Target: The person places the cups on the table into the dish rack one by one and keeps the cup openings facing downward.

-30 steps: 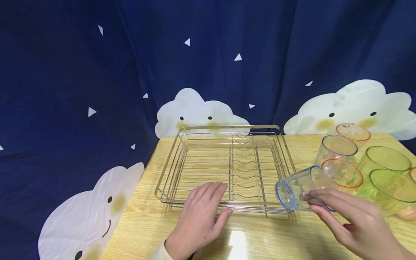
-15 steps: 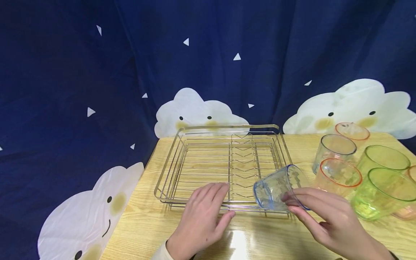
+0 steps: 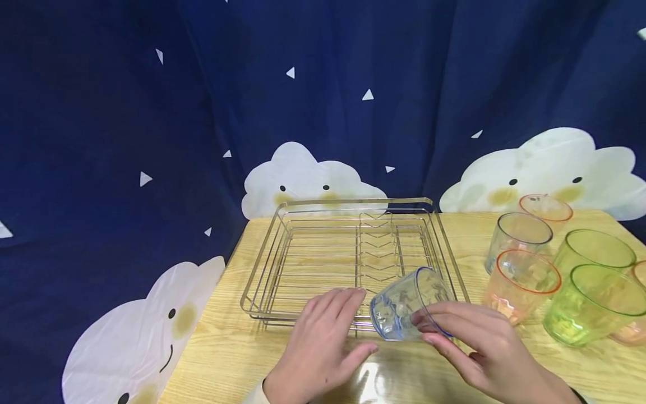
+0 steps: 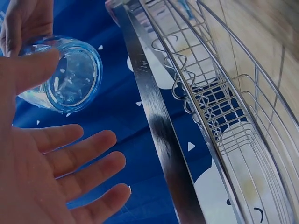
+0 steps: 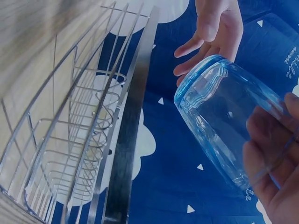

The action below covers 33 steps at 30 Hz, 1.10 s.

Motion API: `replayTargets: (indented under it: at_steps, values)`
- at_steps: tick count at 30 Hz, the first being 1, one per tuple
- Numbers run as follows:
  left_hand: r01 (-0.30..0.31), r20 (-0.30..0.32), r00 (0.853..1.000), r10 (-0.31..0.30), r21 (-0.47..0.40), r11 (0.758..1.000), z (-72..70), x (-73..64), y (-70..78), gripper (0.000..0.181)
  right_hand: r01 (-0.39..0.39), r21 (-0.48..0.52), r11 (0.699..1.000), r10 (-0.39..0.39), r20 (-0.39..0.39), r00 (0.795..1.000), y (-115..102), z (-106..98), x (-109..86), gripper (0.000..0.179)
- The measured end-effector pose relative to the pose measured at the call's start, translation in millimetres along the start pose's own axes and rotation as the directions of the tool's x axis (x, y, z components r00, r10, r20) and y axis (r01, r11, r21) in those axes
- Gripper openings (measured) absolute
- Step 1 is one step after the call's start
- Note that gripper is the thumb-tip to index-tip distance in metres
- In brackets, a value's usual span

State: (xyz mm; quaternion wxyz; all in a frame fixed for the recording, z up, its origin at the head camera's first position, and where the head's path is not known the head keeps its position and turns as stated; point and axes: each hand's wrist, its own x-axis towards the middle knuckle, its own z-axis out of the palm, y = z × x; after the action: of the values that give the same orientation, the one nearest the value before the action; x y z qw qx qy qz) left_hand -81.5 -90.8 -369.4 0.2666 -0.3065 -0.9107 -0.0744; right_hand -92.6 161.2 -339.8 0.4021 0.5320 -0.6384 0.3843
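My right hand (image 3: 484, 348) pinches a clear blue-tinted drinking glass (image 3: 398, 311) near its blue rim. Tilted on its side, the glass points its base left, over the front edge of a wire dish rack (image 3: 323, 261). In the right wrist view the glass (image 5: 219, 121) is held by fingers and thumb, its base toward the other hand. My left hand (image 3: 323, 342) is beside the glass base, fingers straight and thumb spread, by the rack's front rail. The left wrist view shows that hand (image 4: 70, 163) holding nothing, a gap between its fingertips and the glass.
Several glasses stand upright at the right: an orange one (image 3: 520, 292), a green one (image 3: 580, 314), another green one behind and a dark-rimmed one (image 3: 515, 241). The rack sits on a wooden table (image 3: 212, 342), before a blue curtain (image 3: 323, 84) with clouds.
My right hand has carried the blue glass leftward, from the rack's right corner toward my left hand. The left hand has shifted slightly to the right.
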Motion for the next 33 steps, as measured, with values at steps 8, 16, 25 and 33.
replayTargets:
  at_steps: [8,16,25,33]
  values:
    - [-0.013,0.011,1.000,0.013,0.001,1.000,2.9,-0.1,2.1,0.078,-0.005,0.061,0.998,0.005,-0.007,1.000,-1.1,4.9,-2.3,0.019]
    - [-0.020,0.010,1.000,0.020,-0.017,1.000,4.9,2.3,5.7,0.082,0.014,0.130,0.991,-0.011,-0.029,1.000,-0.7,5.2,0.9,0.019]
    - [-0.026,0.003,1.000,0.026,-0.050,0.998,7.9,3.4,7.8,0.078,0.013,0.161,0.987,-0.008,-0.034,0.999,1.5,3.3,-1.5,0.018]
    - [-0.007,0.004,1.000,0.008,-0.044,0.999,7.3,3.7,8.5,0.082,0.030,0.178,0.984,-0.023,-0.043,0.999,1.5,4.4,1.3,0.018]
